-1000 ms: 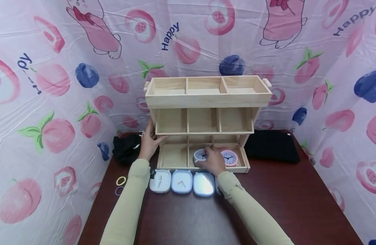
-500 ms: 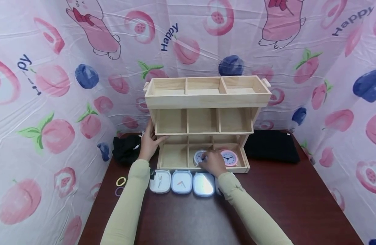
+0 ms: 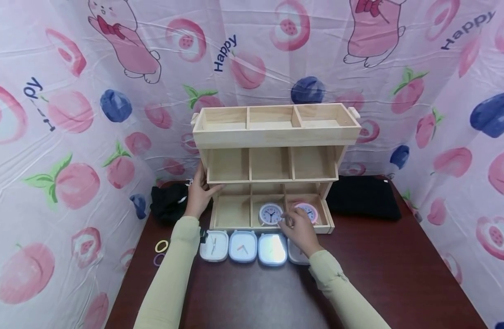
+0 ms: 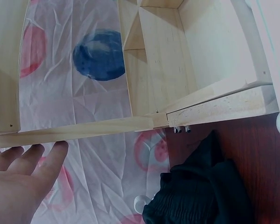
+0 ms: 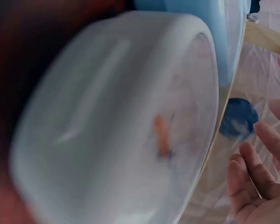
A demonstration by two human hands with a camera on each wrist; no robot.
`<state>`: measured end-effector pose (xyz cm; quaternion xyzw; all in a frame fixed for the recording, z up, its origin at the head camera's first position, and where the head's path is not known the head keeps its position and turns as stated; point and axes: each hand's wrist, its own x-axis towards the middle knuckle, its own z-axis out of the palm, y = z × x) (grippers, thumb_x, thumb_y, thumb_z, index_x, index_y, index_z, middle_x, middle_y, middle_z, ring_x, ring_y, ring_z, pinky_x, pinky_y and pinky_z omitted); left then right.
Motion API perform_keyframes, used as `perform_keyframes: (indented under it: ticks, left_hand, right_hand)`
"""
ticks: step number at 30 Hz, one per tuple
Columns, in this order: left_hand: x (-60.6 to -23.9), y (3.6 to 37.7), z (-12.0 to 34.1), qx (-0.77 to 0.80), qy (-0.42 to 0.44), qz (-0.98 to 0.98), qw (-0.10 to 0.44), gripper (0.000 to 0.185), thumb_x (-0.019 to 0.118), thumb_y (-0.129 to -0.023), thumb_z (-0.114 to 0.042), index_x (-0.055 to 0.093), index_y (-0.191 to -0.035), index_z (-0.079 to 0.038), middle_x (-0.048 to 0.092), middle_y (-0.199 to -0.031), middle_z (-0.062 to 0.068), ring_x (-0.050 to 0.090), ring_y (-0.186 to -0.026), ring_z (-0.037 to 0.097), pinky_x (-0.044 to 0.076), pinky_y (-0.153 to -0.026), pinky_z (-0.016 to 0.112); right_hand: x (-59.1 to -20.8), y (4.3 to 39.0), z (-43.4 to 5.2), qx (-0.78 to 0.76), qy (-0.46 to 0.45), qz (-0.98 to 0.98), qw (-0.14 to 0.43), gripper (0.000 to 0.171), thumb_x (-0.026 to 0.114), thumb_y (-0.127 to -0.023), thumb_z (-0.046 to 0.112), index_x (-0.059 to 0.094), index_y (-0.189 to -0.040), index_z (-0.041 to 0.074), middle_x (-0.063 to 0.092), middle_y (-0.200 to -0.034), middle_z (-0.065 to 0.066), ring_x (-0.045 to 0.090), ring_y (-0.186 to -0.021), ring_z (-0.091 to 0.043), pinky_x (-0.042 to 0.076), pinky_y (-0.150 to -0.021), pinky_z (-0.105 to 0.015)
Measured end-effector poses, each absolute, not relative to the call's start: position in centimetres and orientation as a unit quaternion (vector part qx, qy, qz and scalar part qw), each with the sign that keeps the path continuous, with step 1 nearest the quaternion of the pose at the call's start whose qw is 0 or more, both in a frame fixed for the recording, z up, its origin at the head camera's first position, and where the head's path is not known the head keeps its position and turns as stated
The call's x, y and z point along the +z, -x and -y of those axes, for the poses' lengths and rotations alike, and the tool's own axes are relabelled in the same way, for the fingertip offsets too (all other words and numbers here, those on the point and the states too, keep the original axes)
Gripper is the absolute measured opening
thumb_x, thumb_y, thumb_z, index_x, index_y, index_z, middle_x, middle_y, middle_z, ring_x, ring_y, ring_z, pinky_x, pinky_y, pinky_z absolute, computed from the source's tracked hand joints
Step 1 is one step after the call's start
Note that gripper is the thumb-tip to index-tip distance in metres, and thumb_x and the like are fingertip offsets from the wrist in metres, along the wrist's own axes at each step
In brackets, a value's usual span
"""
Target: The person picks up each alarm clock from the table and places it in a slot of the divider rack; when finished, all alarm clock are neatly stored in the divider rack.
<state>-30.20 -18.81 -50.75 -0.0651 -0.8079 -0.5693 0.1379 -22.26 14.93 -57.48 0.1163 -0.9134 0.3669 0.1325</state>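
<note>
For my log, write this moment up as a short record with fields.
Left hand: flat against the left side of the wooden shelf, fingers straight.
Right hand: holds nothing, in front of the bottom tier, between both clocks.
White clock: upright in the bottom middle compartment.
Pink clock: bottom right compartment, partly hidden by the right hand.
Table: four square clocks in a row before the shelf, black cloth at each side.

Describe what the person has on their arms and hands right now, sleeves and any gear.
Both arms wear close-fitting, pale yellow-green sleeves that reach to the wrists. The left hand and right hand are bare, with no gloves. A small dark clip-like item sits at the left sleeve's cuff; what it is cannot be told. No rings or markings show.
</note>
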Motion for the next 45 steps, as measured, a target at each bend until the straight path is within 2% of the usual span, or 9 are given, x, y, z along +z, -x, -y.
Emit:
perform_keyframes:
  ticks: [3,12,21,25,29,34,38,43,45]
  left_hand:
    - [-50.8,30.2,18.8,-0.567,0.064,0.809,0.140,0.108,0.085,-0.094,-0.020,0.012,-0.173,-0.037,0.025,-0.179,0.006,0.037,-0.160,0.037,0.039,-0.127,0.057]
    - [-50.6,30.1,18.7,-0.576,0.068,0.803,0.136,0.110,0.085,-0.093,-0.018,0.011,-0.173,-0.037,0.025,-0.178,0.006,0.036,-0.160,0.036,0.038,-0.128,0.057]
    - [-50.6,30.2,18.8,-0.571,0.068,0.807,0.132,0.110,0.084,-0.094,-0.017,0.010,-0.173,-0.035,0.024,-0.179,0.007,0.037,-0.159,0.037,0.039,-0.127,0.057]
    - [-50.5,30.2,18.8,-0.569,0.068,0.809,0.134,0.111,0.084,-0.094,-0.017,0.009,-0.173,-0.036,0.023,-0.179,0.006,0.037,-0.160,0.037,0.039,-0.127,0.056]
    - [-50.5,30.1,18.8,-0.571,0.070,0.807,0.134,0.111,0.084,-0.094,-0.017,0.009,-0.173,-0.036,0.024,-0.179,0.006,0.039,-0.158,0.037,0.041,-0.126,0.056]
    - [-50.6,29.9,18.7,-0.568,0.072,0.808,0.134,0.110,0.084,-0.094,-0.017,0.010,-0.173,-0.035,0.026,-0.178,0.009,0.040,-0.158,0.038,0.041,-0.125,0.057]
    - [-50.7,29.9,18.8,-0.567,0.071,0.809,0.136,0.111,0.085,-0.094,-0.017,0.009,-0.173,-0.035,0.025,-0.178,0.009,0.038,-0.159,0.037,0.040,-0.126,0.057]
    - [-50.6,30.1,18.8,-0.564,0.068,0.811,0.138,0.111,0.084,-0.094,-0.017,0.008,-0.173,-0.036,0.024,-0.179,0.007,0.038,-0.159,0.037,0.040,-0.126,0.056]
    - [-50.6,30.2,18.7,-0.564,0.070,0.811,0.139,0.111,0.084,-0.094,-0.017,0.008,-0.173,-0.037,0.024,-0.178,0.007,0.038,-0.159,0.037,0.041,-0.126,0.056]
  right_hand:
    - [-57.6,20.6,-16.2,0.358,-0.112,0.916,0.146,0.029,0.088,-0.088,0.017,0.079,-0.111,0.001,0.067,-0.108,-0.017,0.062,-0.104,-0.032,0.057,-0.090,-0.050]
    - [-59.0,16.6,-19.4,0.343,-0.112,0.906,0.222,0.041,0.096,-0.076,0.015,0.078,-0.109,0.000,0.071,-0.116,-0.017,0.061,-0.114,-0.039,0.051,-0.097,-0.056]
    - [-60.5,14.2,-20.7,0.347,-0.084,0.925,0.127,0.070,0.104,-0.064,0.022,0.074,-0.126,0.008,0.060,-0.140,-0.022,0.052,-0.129,-0.040,0.050,-0.104,-0.061]
    - [-61.3,13.8,-20.5,0.369,-0.077,0.920,0.106,0.066,0.105,-0.063,0.015,0.070,-0.119,0.008,0.051,-0.150,-0.026,0.049,-0.136,-0.045,0.048,-0.109,-0.064]
    - [-61.8,14.0,-20.3,0.377,-0.075,0.916,0.116,0.061,0.103,-0.063,0.009,0.067,-0.112,0.006,0.049,-0.150,-0.028,0.052,-0.136,-0.048,0.049,-0.110,-0.063]
    - [-62.1,14.2,-20.2,0.389,-0.077,0.912,0.108,0.061,0.101,-0.065,0.007,0.063,-0.113,0.005,0.047,-0.155,-0.030,0.052,-0.140,-0.050,0.048,-0.111,-0.065]
    - [-62.1,14.4,-20.3,0.386,-0.078,0.914,0.095,0.068,0.101,-0.068,0.011,0.062,-0.123,0.002,0.047,-0.157,-0.031,0.048,-0.142,-0.053,0.045,-0.114,-0.070]
    - [-61.6,14.5,-20.5,0.362,-0.070,0.926,0.086,0.098,0.103,-0.064,0.012,0.054,-0.148,-0.001,0.050,-0.150,-0.027,0.051,-0.135,-0.047,0.048,-0.112,-0.066]
    - [-61.2,14.2,-20.6,0.350,-0.064,0.931,0.077,0.104,0.103,-0.062,0.011,0.052,-0.152,-0.002,0.049,-0.147,-0.027,0.051,-0.132,-0.046,0.049,-0.111,-0.064]
